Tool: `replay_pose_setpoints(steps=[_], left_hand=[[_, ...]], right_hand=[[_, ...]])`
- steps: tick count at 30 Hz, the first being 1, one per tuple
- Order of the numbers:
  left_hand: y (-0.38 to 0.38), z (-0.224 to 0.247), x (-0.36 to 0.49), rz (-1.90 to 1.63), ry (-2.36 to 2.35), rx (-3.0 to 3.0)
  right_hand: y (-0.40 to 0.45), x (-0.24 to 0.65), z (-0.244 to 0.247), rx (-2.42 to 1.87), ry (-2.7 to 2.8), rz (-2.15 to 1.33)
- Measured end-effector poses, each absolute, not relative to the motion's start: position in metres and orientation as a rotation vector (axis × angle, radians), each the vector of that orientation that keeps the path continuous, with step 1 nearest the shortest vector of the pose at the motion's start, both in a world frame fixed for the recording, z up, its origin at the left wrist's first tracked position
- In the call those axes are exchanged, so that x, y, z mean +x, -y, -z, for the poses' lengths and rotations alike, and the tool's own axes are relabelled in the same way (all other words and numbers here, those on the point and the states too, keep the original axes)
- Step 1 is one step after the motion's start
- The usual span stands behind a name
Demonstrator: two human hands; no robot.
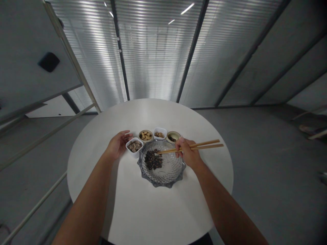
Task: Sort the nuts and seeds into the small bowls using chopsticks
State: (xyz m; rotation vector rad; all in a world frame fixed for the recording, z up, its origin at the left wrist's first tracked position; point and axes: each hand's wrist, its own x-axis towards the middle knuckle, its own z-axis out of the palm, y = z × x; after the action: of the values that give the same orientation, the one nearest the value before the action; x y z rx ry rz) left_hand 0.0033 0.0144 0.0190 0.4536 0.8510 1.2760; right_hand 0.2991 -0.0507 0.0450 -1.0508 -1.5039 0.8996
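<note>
My right hand holds a pair of wooden chopsticks, with their tips over a cut-glass dish and just above a heap of dark seeds in it. My left hand is open and empty, its fingertips close beside a square white bowl of striped sunflower seeds. Behind the dish stand a round bowl of peanuts, a small white bowl of brown nuts and a round bowl with dark contents.
Everything stands on a round white table. Its rim curves around my arms, and a grey floor lies beyond it. Metal rails run along the left, and a ribbed translucent wall rises at the back.
</note>
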Motion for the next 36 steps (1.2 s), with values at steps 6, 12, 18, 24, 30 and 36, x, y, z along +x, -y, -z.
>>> replay_pose_setpoints(steps=[6, 12, 18, 24, 30, 36], left_hand=[[-0.015, -0.019, 0.003, -1.265, -0.859, 0.472], [-0.015, -0.019, 0.003, -1.263, -0.859, 0.508], [-0.015, -0.018, 0.003, -1.274, -0.849, 0.497], [-0.014, -0.019, 0.002, -1.265, -0.851, 0.443], [-0.015, -0.015, -0.001, -1.266, -0.833, 0.480], [-0.015, -0.015, -0.001, -1.258, -0.822, 0.482]], right_hand=[[0.052, 0.298, -0.047, -1.061, 1.541, -0.909], [0.053, 0.296, -0.046, -1.079, 1.573, -0.859], [0.054, 0.293, -0.049, -1.048, 1.462, -0.845], [0.048, 0.304, -0.063, -0.928, 1.078, -0.744], [0.038, 0.325, -0.066, -0.846, 0.828, -0.539], [0.037, 0.330, -0.063, -0.892, 0.826, -0.509]])
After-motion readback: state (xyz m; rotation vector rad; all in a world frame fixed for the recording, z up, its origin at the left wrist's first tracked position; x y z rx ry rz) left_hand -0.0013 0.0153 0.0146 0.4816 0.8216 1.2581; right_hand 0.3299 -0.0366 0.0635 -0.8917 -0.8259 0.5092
